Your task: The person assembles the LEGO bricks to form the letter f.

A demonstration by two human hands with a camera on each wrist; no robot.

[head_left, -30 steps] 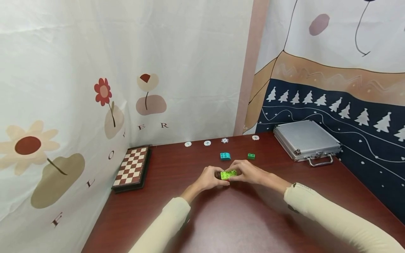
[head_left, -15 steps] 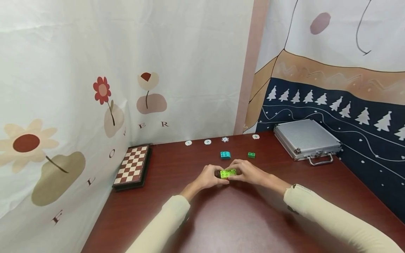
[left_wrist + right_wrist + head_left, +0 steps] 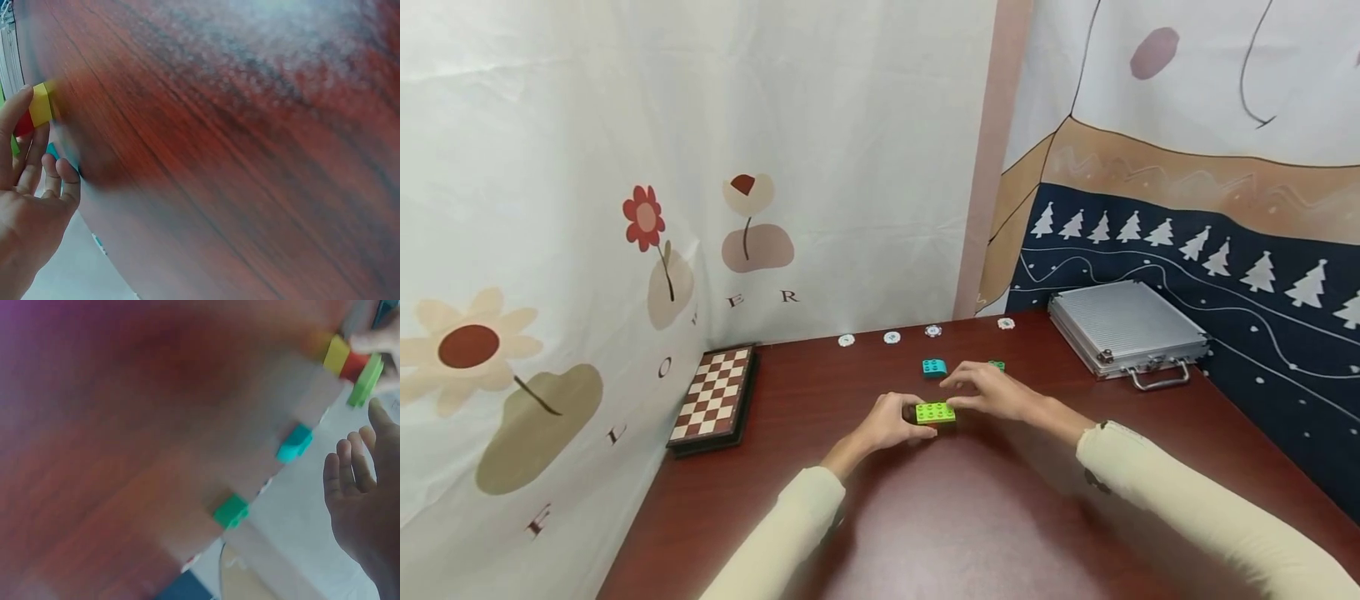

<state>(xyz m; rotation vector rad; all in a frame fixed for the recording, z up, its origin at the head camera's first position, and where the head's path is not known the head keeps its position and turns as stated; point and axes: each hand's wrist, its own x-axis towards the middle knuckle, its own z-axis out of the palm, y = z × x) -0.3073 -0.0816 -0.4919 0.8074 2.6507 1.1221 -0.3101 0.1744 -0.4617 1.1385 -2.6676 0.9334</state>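
My left hand (image 3: 889, 422) grips a small stack of toy building bricks between thumb and fingers. A lime-green brick (image 3: 935, 412) with studs tops the stack. Beneath it sit a red brick (image 3: 354, 365) and, lowest, a yellow brick (image 3: 336, 354), both visible in the wrist views. My right hand (image 3: 992, 392) is just right of the stack, fingers loosely bent and apart from it, holding nothing. Beyond the hands, a teal brick (image 3: 934, 367) with a curved side lies on the table. A green brick (image 3: 997, 365) is partly hidden behind my right hand.
Several poker chips (image 3: 891, 337) lie in a row along the table's back edge. At the left stands a chessboard (image 3: 712, 393) against the curtain. A silver case (image 3: 1127, 329) with a handle sits at the back right of the dark red table (image 3: 970, 517).
My right hand has let go of the lime-green brick and moved up and right, now partly covering the green brick. The left hand has shifted slightly left with the stack.
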